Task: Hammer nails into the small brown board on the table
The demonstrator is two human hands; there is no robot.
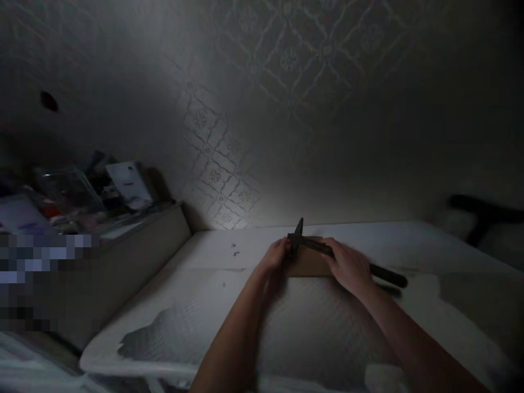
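A dark hammer point(313, 245) is held over a brown board point(309, 265) on the white table. My right hand point(347, 265) is wrapped round the hammer's shaft, and the black grip end sticks out to the right beyond it. Beside the hammer's head, my left hand point(278, 255) is closed at the board's left edge, its fingertips pressed together near the head. What those fingers hold, if anything, is too small and dark to make out. A few tiny dark pieces point(236, 253) lie on the table left of the board.
A white table point(192, 284) with a textured grey mat point(311, 322) spans the front. At the left a raised cabinet point(164, 234) bears a clear box point(69, 188) and a white card point(129, 180). The patterned wall point(286, 136) rises behind. A dark object point(483, 210) stands at the right.
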